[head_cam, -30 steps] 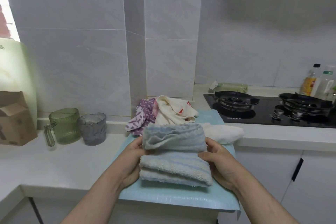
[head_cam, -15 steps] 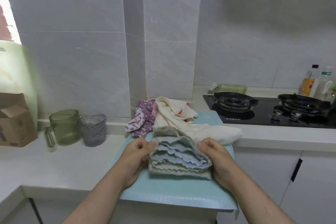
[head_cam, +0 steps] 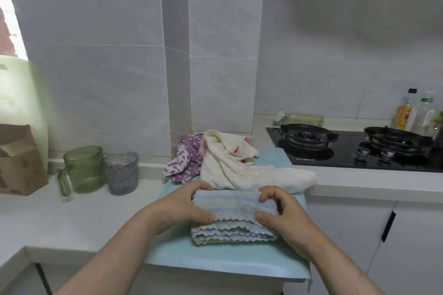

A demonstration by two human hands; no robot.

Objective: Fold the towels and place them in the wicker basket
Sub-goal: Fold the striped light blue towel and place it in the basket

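While the folded, fluffy blue-and-white striped towel (head_cam: 233, 217) lies on the light blue mat (head_cam: 215, 258), the left hand (head_cam: 182, 206) pinches its 9 o'clock end and the right hand (head_cam: 282, 218) its 3 o'clock end.

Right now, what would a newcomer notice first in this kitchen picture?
First, the two hands, left hand and right hand, gripping a folded blue-and-white striped towel on the pale blue mat. Behind it lie an unfolded cream towel and a purple patterned towel. A black gas stove sits right.
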